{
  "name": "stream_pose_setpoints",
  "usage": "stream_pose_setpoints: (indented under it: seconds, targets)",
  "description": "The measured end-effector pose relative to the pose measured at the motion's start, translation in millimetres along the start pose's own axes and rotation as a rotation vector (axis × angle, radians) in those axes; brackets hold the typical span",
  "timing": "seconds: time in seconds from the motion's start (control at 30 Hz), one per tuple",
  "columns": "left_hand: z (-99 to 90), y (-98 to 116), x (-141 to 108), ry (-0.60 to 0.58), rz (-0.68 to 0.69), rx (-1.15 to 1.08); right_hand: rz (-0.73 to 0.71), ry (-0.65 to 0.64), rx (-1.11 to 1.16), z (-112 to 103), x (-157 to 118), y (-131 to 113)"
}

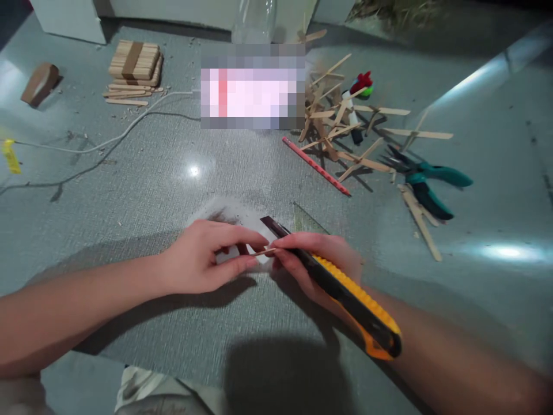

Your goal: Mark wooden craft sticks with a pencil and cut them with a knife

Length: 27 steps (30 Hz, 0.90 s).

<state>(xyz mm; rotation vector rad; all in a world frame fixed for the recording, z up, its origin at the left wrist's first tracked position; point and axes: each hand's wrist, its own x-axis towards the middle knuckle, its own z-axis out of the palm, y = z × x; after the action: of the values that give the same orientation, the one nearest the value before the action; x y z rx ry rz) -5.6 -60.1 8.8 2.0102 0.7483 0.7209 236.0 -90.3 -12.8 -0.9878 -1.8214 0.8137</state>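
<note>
My right hand [322, 259] is closed around a black and yellow utility knife [345, 294], its dark blade pointing up and left, away from me. The fingertips of that hand also pinch one end of a thin wooden craft stick [264, 252], seen edge-on. At the stick's other end, the thumb and fingers of my left hand [216, 253] close on it. Beneath both hands lies a white patch [228, 208] with dark smudges, partly hidden. A clear greenish set square [309, 220] shows just beyond my right hand.
Beyond my hands lie a red pencil [317, 167], joined craft sticks [337, 127] and teal-handled pliers [425, 178]. Bundled sticks [135, 60] and a brown block [40, 85] sit far left. A white cable [129, 128] runs to a blurred bright area [253, 92].
</note>
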Motion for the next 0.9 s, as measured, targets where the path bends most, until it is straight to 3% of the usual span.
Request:
stream_pose_setpoints:
  seconds: [0.13, 0.3, 0.57, 0.67, 0.8, 0.9]
  targets:
    - [1.2, -3.4, 0.4, 0.049, -0.162, -0.1, -0.064, 0.022, 0.014, 2.7, -0.2, 5.0]
    - [4.6, -2.6, -8.5, 0.218, -0.127, 0.085, -0.018, 0.105, -0.067, 5.1, -1.8, -0.1]
    - [13.4, -12.6, -7.4, 0.292, -0.207, 0.158, 0.023, 0.211, -0.194, 13.8, -3.5, 4.3]
    - [9.3, -17.6, -6.4, 0.288, -0.24, 0.178, 0.02, 0.203, -0.275, 1.5, -3.4, -4.4]
    - [3.2, -23.9, -5.2, 0.261, -0.264, 0.216, 0.029, 0.172, -0.39, -34.4, -7.4, -17.1]
    - [1.4, -25.0, -4.3, 0.236, -0.264, 0.266, 0.084, 0.17, -0.448, -62.6, -18.5, -8.2]
